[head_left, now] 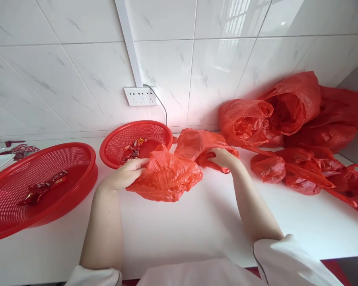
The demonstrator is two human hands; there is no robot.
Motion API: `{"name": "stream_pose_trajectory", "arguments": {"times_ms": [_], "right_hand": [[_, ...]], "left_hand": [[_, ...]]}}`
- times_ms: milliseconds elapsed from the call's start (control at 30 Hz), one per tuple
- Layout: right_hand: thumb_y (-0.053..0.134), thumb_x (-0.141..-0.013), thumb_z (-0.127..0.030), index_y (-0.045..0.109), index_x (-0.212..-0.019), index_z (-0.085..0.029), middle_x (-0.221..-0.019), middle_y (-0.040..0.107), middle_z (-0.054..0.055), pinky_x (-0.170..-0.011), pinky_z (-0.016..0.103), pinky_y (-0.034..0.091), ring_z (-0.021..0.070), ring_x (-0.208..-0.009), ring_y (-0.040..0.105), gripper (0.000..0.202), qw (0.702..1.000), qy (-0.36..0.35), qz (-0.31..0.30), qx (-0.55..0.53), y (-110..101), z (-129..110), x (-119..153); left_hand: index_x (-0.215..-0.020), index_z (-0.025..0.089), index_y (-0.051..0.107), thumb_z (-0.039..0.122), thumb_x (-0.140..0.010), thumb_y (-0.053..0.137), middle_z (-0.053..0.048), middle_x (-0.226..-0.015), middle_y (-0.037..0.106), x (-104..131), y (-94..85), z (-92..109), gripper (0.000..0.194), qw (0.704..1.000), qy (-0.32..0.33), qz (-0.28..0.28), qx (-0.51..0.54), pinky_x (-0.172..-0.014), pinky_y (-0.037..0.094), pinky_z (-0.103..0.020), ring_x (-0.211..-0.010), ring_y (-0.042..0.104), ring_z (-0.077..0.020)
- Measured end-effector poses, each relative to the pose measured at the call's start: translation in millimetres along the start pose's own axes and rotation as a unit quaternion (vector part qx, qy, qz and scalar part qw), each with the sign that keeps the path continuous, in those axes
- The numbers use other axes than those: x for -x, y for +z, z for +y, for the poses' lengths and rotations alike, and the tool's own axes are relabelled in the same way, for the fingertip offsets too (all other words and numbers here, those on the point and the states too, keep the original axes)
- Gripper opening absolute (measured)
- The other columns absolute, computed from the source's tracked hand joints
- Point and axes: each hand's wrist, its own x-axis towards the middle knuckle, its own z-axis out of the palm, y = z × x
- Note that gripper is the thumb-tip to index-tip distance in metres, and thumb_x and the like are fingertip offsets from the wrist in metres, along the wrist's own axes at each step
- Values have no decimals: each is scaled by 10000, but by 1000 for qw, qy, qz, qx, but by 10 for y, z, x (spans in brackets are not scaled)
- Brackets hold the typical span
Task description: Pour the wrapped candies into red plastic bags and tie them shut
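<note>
My left hand [125, 174] pinches the left edge of a crumpled red plastic bag [170, 176], held up just above the white table. Its thumb and fingers close on the thin film. My right hand [222, 158] reaches into the mouth of a second red plastic bag [193, 143], which lies on the table against the wall side. The fingers there are curled, and bag film partly hides what they grip. Close behind my left hand stands a small red mesh basket [113, 143] with several red-wrapped packets [134, 149] inside.
A larger red mesh basket [86, 159] with wrapped packets [44, 186] stands at the left. Full red bags [292, 107] lean against the tiled wall at the right, with smaller tied bags [301, 169] before them. A socket strip [140, 96] with a cable is on the wall.
</note>
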Motion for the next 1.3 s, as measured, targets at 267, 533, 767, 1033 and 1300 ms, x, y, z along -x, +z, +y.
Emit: {"name": "stream_pose_trajectory", "arguments": {"times_ms": [267, 533, 767, 1033, 1300], "right_hand": [[457, -859, -268, 382, -1369, -122, -1505, 255, 203, -1088, 508, 240, 308, -1365, 274, 535, 980, 80, 74, 167, 686, 163, -263], [562, -844, -345, 564, -1229, -139, -1228, 577, 224, -934, 519, 396, 378, -1161, 528, 436, 967, 122, -41, 222, 374, 24, -168], [432, -859, -168, 582, -907, -218, -849, 641, 32, -695, 287, 458, 167, -762, 597, 165, 975, -209, 6, -72, -96, -910, 396], [442, -745, -48, 467, -951, -245, -942, 604, 28, -791, 361, 477, 183, -876, 578, 286, 893, -306, -63, -324, -35, -1255, 776], [425, -758, -5, 338, -1169, -259, -1103, 649, 48, -868, 433, 477, 193, -907, 647, 491, 880, -331, -125, -315, 22, -1355, 828]], "left_hand": [[-1038, 229, 658, 383, -824, 587, -60, -932, 688, 5, 36, 30, 273, 999, 39, -4, -31, -699, 533, -322, -831, 656, -220], [-1314, 304, 466, 412, -794, 613, -18, -789, 699, -16, 135, 44, 550, 990, 29, 66, -119, -594, 503, -282, -689, 654, -195], [-1162, 290, 560, 412, -705, 718, -51, -1067, 668, -35, 391, 70, 499, 981, 81, -5, -175, -671, 518, -304, -732, 646, -174], [-982, 215, 590, 386, -881, 536, -39, -960, 617, -10, 696, 194, 206, 972, 217, 54, -69, -893, 464, -346, -941, 588, -186], [-831, 191, 534, 337, -933, 349, -15, -689, 496, -20, 842, 153, 257, 969, 240, 53, -22, -637, 414, -332, -645, 477, -158]]}}
